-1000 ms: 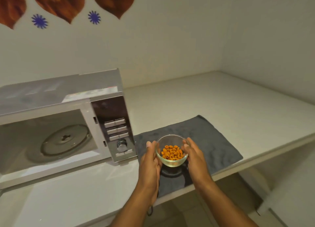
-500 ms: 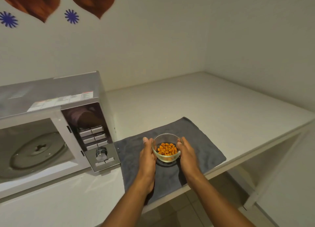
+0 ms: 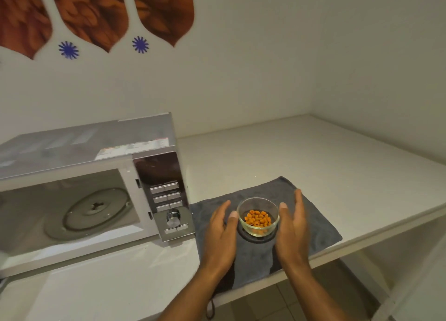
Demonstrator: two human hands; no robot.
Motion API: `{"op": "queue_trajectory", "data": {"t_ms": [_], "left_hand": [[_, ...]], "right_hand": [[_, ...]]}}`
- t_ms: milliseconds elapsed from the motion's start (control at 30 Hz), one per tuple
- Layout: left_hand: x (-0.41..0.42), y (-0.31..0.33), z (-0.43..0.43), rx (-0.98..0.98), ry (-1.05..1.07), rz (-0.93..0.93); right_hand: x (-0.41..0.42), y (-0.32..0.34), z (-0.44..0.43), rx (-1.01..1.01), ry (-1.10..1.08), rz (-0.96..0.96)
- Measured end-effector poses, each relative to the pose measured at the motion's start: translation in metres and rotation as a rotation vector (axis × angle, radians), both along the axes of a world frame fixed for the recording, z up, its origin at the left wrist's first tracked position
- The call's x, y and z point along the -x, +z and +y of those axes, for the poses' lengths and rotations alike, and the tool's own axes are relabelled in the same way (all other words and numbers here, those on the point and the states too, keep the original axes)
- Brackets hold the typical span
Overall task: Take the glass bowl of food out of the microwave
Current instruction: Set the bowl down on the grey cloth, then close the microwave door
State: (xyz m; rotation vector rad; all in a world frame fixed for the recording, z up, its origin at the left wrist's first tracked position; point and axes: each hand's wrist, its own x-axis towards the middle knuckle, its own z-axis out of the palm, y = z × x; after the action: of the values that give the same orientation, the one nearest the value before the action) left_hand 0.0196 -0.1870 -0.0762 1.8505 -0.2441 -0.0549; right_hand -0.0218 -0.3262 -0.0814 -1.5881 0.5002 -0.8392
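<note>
Head view is showing the glass bowl of food point(image 3: 257, 216) sitting on a grey cloth point(image 3: 313, 224) right of the microwave point(image 3: 84, 188), out of its cavity. Left hand point(image 3: 220, 234) and right hand point(image 3: 293, 229) are flanking it, fingers spread, gripping nothing; any thumb contact is unclear.

Clear glossy glass bowl point(image 3: 258, 215) on matt grey cloth point(image 3: 313, 226); microwave point(image 3: 84, 156) casing looks like brushed metal
</note>
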Motion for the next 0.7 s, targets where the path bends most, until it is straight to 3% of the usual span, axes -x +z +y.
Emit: {"op": "queue_trajectory", "data": {"t_ms": [300,533,700], "left_hand": [[0.026,0.073,0.101,-0.262,0.065,-0.42],[0.027,0.138,0.186,-0.429,0.251,-0.587],[0.031,0.17,0.251,-0.579,0.398,-0.528]], "right_hand": [[-0.002,0.093,0.094,0.364,0.115,-0.318],[-0.041,0.136,0.162,0.798,0.212,-0.295],[-0.066,0.146,0.194,1.037,0.233,-0.189]]}}
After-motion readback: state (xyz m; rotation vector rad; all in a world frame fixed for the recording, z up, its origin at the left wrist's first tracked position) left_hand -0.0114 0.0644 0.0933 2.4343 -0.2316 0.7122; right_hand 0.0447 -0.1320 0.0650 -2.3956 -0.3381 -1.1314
